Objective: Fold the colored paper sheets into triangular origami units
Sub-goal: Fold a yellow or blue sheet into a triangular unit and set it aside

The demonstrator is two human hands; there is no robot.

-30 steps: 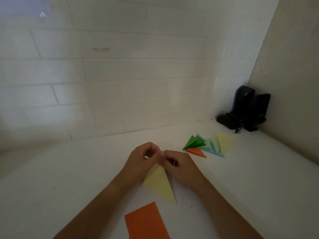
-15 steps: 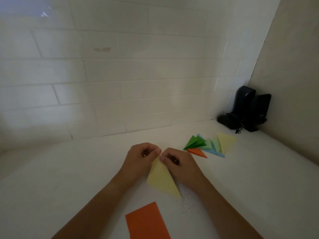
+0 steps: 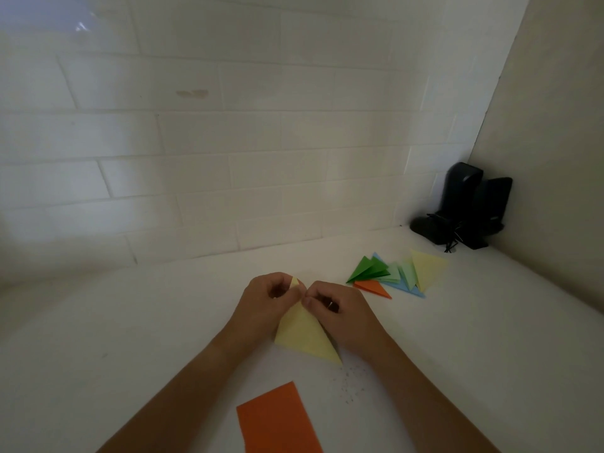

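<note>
A pale yellow folded paper [image 3: 305, 335] hangs as a long triangle between my hands, its point aimed down and to the right above the white counter [image 3: 130, 338]. My left hand [image 3: 261, 305] pinches its top corner, and a small yellow tip shows above that thumb. My right hand [image 3: 340, 313] pinches the same top end from the right, fingers curled. A flat orange sheet [image 3: 277, 420] lies on the counter near me, between my forearms. A pile of folded triangles [image 3: 397, 273] in green, orange, blue and yellow lies at the right.
Two black speakers [image 3: 470, 204] with a cable stand in the far right corner. A white tiled wall [image 3: 228, 125] runs along the back, and a beige wall [image 3: 555, 158] closes the right side. Small dark specks [image 3: 351, 384] dot the counter by my right forearm.
The yellow triangle has swung a little, its lower point shifting rightward. Both hands keep their pinch on its top end and stay in nearly the same place.
</note>
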